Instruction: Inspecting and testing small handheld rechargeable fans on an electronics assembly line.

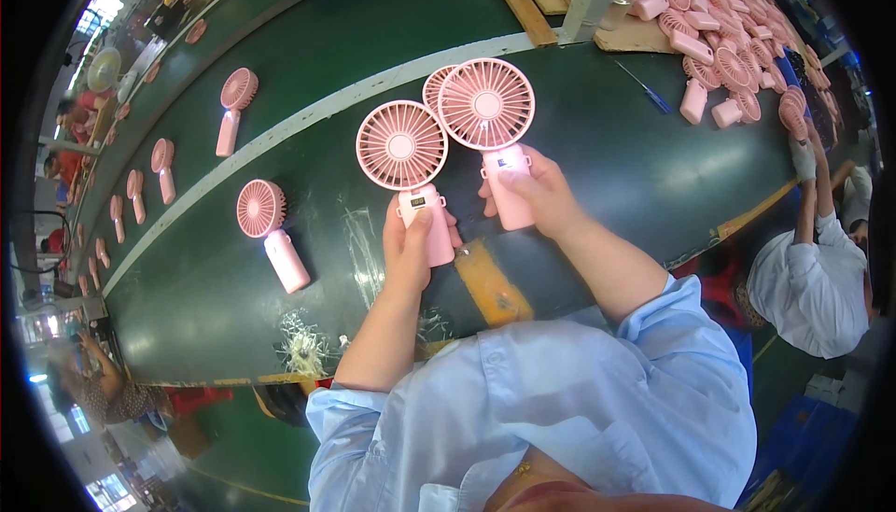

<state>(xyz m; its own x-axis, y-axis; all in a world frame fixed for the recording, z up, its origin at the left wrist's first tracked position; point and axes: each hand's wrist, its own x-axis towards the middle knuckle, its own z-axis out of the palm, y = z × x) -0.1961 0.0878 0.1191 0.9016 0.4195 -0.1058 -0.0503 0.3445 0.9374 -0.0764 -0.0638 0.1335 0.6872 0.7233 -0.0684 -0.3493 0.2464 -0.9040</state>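
Observation:
My left hand (407, 252) is closed round the handle of a pink handheld fan (401, 146), which has a round slatted head and a small dark display below it. In my right hand (545, 195), thumb on the front of the handle, is a second pink handheld fan (486, 105). Both are held upright side by side above the green bench, heads close together. Behind them part of another pink fan head (433, 90) shows; its handle is hidden. To the left of my left hand a further pink fan (287, 263) lies on the bench.
A large heap of pink fans (733, 59) covers the far right, near a blue-handled screwdriver (658, 101). Several fans, one of them nearer (227, 131), line the green belt beyond the pale rail (373, 81). Orange tape (492, 286) marks the bench. A co-worker (812, 279) reaches in at right.

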